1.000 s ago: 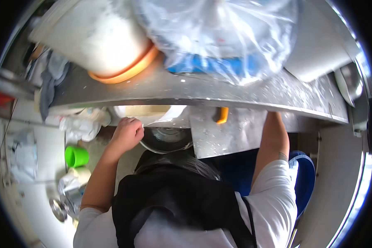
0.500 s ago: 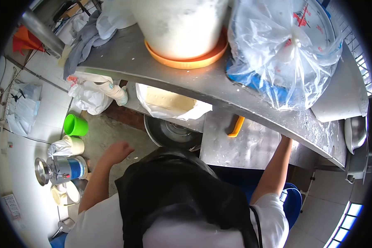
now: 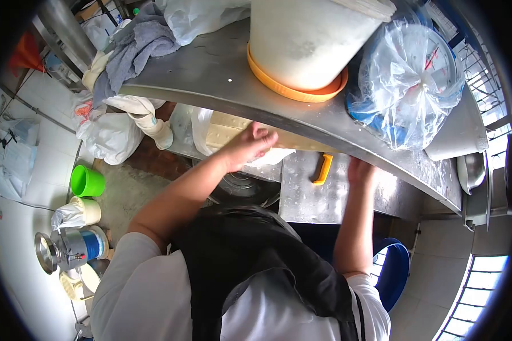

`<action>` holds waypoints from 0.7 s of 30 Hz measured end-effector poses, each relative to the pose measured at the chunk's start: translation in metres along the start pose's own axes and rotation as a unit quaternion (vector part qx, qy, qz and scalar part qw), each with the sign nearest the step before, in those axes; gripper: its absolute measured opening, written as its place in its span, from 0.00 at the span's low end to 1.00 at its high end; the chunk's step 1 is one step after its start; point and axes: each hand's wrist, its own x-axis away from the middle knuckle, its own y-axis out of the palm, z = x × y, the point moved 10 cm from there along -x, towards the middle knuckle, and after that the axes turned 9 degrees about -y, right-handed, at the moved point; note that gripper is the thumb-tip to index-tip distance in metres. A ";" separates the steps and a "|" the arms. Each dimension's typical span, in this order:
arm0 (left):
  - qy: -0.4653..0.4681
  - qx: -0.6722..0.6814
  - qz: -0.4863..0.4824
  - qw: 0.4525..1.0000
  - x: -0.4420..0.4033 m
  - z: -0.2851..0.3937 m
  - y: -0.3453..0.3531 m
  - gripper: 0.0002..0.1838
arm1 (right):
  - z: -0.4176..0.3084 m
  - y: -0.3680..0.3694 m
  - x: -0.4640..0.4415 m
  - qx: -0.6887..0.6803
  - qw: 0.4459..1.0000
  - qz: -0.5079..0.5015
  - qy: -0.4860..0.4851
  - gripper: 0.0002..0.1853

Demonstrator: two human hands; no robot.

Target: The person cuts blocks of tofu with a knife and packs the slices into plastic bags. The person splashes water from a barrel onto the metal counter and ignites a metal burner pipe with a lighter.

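My left hand (image 3: 250,149) is over a pale, dimpled slab (image 3: 224,132) in a white-lined tray, under the shelf edge. Its fingers are curled in, and whatever they may hold is hidden. To its right, a flat tan surface (image 3: 304,142) shows below the shelf, its far part covered. My right hand (image 3: 362,170) reaches under the shelf close to the right end of that surface; its fingers are out of sight. Between the hands, a yellow-orange handle (image 3: 323,169) lies on the metal worktop (image 3: 301,199).
On the steel shelf (image 3: 199,74) above stand a white bucket (image 3: 307,45) in an orange dish and a plastic-wrapped round dial scale (image 3: 412,85). A grey cloth (image 3: 139,48) hangs at its left end. A green bucket (image 3: 87,181) is on the floor; a blue barrel (image 3: 398,273) stands right.
My left hand has come in from the left side to the slab. My right hand has moved left under the shelf. The tan surface now shows beside the slab. The view has shifted.
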 end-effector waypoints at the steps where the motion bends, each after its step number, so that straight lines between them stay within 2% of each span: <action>1: -0.012 0.076 -0.022 0.997 -0.001 0.007 -0.010 0.30 | 0.019 -0.004 -0.002 0.209 0.968 -0.113 -0.079 0.30; 2: 0.030 0.119 -0.059 0.991 0.016 0.041 -0.013 0.28 | 0.046 0.034 0.025 0.039 0.995 -0.071 0.065 0.28; 3: 0.027 0.120 -0.045 0.991 0.016 0.044 -0.037 0.27 | 0.058 0.064 0.047 0.005 0.993 -0.058 0.099 0.26; 5: 0.011 0.033 0.058 0.998 0.018 0.046 -0.091 0.24 | 0.104 0.071 0.060 0.086 0.977 -0.141 0.135 0.22; 7: -0.019 -0.005 0.090 0.996 0.015 0.038 -0.126 0.24 | 0.134 0.084 0.073 0.207 0.955 -0.153 0.146 0.19; 9: -0.048 -0.046 0.119 0.991 0.009 0.020 -0.163 0.23 | 0.170 0.095 0.094 0.222 0.930 -0.241 0.166 0.18; 10: -0.111 -0.081 0.105 0.985 0.004 -0.003 -0.177 0.23 | 0.197 0.078 0.105 0.275 0.894 -0.239 0.261 0.21; 11: -0.173 -0.115 0.092 0.974 0.002 -0.021 -0.185 0.24 | 0.187 0.100 0.128 0.230 0.902 -0.225 0.289 0.21; 13: -0.188 -0.122 0.118 0.967 0.008 -0.031 -0.189 0.25 | 0.229 0.064 0.143 0.279 0.861 -0.204 0.374 0.25; 15: -0.159 -0.176 0.156 0.959 -0.001 -0.038 -0.203 0.26 | 0.234 0.068 0.142 0.277 0.868 -0.198 0.361 0.27; 16: -0.140 -0.173 0.206 0.953 -0.007 -0.039 -0.215 0.28 | 0.228 0.076 0.133 0.264 0.896 -0.170 0.314 0.27; 17: -0.144 -0.173 0.203 0.953 -0.008 -0.032 -0.213 0.28 | 0.220 0.078 0.127 0.252 0.919 -0.139 0.268 0.28; 18: -0.164 -0.276 0.196 0.927 -0.005 -0.018 -0.209 0.29 | 0.221 0.069 0.120 0.377 0.884 -0.164 0.222 0.31; 19: -0.178 -0.376 0.188 0.890 -0.005 -0.007 -0.205 0.31 | 0.228 0.062 0.119 0.379 0.884 -0.161 0.221 0.31; 20: -0.176 -0.376 0.185 0.891 -0.009 -0.012 -0.207 0.31 | 0.230 0.062 0.113 0.497 0.827 -0.219 0.142 0.32; 21: -0.160 -0.453 0.192 0.856 -0.012 -0.016 -0.209 0.33 | 0.221 0.080 0.114 0.601 0.749 -0.272 0.061 0.33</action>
